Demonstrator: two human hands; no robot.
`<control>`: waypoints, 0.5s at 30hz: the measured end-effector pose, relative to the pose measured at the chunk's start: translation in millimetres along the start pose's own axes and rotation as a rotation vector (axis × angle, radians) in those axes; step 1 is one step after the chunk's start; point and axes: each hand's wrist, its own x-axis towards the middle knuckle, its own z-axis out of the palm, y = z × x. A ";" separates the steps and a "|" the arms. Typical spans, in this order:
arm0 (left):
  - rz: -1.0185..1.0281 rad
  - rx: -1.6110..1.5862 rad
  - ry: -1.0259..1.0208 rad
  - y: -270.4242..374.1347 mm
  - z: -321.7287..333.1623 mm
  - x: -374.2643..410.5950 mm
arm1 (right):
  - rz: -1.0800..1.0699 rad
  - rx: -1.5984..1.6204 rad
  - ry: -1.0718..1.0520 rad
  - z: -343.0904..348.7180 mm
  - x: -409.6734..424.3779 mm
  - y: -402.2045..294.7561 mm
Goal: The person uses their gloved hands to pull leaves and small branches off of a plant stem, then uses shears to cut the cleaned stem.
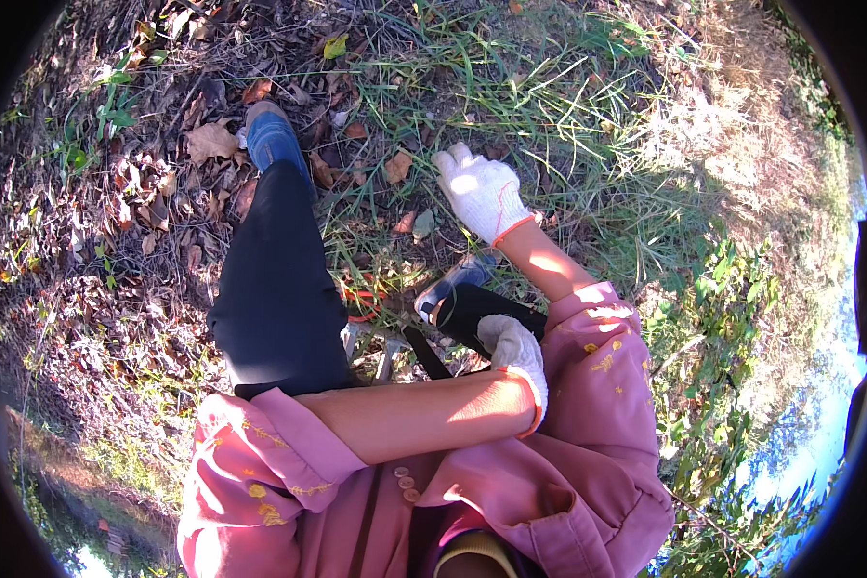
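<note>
My right hand (479, 189), in a white knitted glove with an orange cuff edge, is stretched out low over green grass (549, 123). Its back faces up and its fingers are slightly apart; nothing shows in them, though the palm is hidden. My left forearm crosses in front of my body. The gloved left hand (513, 347) is bent at the wrist beside my right leg (466, 314), its fingers largely hidden. Between my legs lies an orange-red object (363, 305), partly covered by grass, near a pale metal frame (385, 361) and a dark strap or bar (425, 352).
Dry leaves (212, 141) and twigs cover the ground at the left. My left shoe (274, 137) is planted ahead, and my right shoe (455, 282) is closer in. Leafy plants (726, 289) stand at the right, with dry grass beyond.
</note>
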 end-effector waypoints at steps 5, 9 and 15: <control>-0.051 0.025 0.032 1.5 8.0 7.5 | 0.073 -0.133 -0.197 -16.1 24.9 11.8; -0.069 0.049 0.065 7.7 10.2 8.9 | 0.183 -0.201 0.016 4.8 35.4 31.7; -0.130 0.021 0.103 6.3 15.2 18.5 | 0.466 -0.455 -0.190 21.7 57.5 71.7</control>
